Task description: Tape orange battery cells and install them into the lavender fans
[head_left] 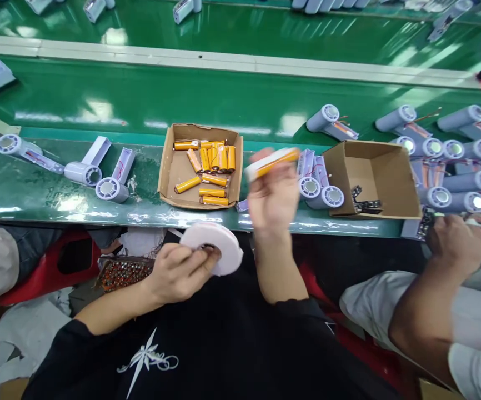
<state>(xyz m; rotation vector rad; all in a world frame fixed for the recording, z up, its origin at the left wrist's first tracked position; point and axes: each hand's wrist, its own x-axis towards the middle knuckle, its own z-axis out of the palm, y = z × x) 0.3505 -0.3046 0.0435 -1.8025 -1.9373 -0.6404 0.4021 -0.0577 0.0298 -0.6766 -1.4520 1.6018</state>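
Observation:
My left hand (184, 269) grips a roll of white tape (219, 244), with fingers in its core, just in front of the bench edge. Raised over the bench edge, my right hand (274, 194) is closed around an orange battery (277, 162) that has a white strip along one side; motion blurs it a little. Between and beyond my hands sits a cardboard tray (165, 178) holding several orange batteries (213, 179). Close to the right hand stand two lilac fan housings (320, 191).
An open cardboard box (390, 166) with black parts (365, 204) stands to the right. Farther right, a co-worker's hands (457, 239) work beside several lilac housings (452, 150). More housings (83, 172) lie left of the tray. A white rail (199, 56) crosses the green surface behind.

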